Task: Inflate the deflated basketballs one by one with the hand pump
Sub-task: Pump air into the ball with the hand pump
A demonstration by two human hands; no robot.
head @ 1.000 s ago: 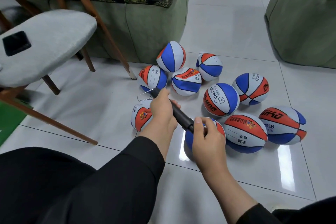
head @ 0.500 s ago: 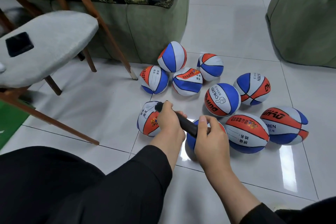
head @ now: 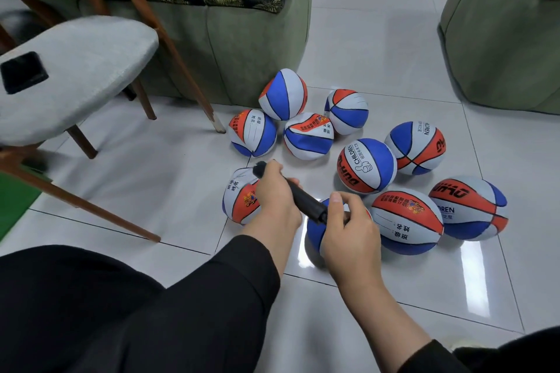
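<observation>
Several red, white and blue basketballs lie on the tiled floor. My left hand grips the handle end of a black hand pump. My right hand holds the pump's front end against a blue ball, which it mostly hides. Just left of my left hand sits a ball with red and white panels. Four crumpled, flat-looking balls are grouped near the sofa. Rounder balls lie to the right.
A grey padded chair with wooden legs stands at the left, a black phone on its seat. A green sofa is behind the balls and a green armchair at the right. My dark-clothed knee fills the lower left.
My left hand has pushed the pump handle in toward my right hand, shortening the pump. The ball beside my left hand is uncovered more. My right hand stays on the blue ball.
</observation>
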